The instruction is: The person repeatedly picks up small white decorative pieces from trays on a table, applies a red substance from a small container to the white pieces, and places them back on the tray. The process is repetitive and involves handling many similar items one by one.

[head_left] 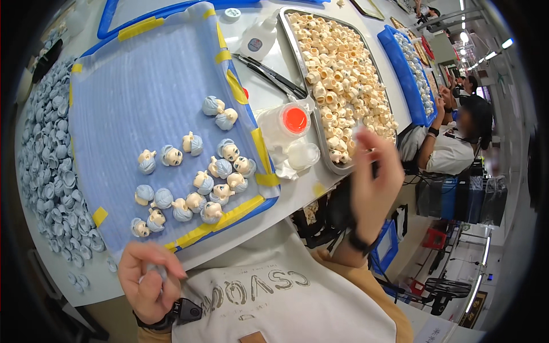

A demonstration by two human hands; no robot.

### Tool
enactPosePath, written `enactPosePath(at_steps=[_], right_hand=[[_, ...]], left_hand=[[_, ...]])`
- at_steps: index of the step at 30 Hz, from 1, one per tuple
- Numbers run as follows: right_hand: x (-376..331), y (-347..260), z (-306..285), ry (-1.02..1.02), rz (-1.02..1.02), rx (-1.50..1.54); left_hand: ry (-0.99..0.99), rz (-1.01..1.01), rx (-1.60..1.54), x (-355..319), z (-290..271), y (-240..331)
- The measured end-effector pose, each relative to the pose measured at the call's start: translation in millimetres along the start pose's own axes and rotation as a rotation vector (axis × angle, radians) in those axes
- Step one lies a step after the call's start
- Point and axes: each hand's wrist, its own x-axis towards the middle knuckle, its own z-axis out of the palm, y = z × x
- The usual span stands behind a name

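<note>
Grey piece hidden in left hand

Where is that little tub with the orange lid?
In the head view, the tub with the orange lid sits right of centre on the white table, between the blue mat and the metal tray.

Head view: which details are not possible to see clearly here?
- Head view: what the left hand holds; curled fingers hide the small pale blue piece.
- Right hand: motion-blurred, so any held part is unclear.
- Grey-blue hair pieces at the left: bent and darkened by the fisheye rim.
</note>
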Motion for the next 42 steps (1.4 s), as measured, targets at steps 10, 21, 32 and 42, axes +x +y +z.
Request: enactPosePath(at_steps=[10,21,32,42], right_hand=[[14,79,-6,-0.339,-0.131,-0.148],[-11,-2,-17,-0.225,-0.001,0.58],[-35,-92,42,-0.65,-0.643,0.875],[-45,-87,44,-0.685,-0.365,1.016]], left_hand=[[0.008,-0.226,0.067,15,29,8],[-0.182,-0.308,0.037,13,29,11],[-0.063,-0.127,0.24,8,23,-6],[-0.125,0.014,0.455,10,22,-4]])
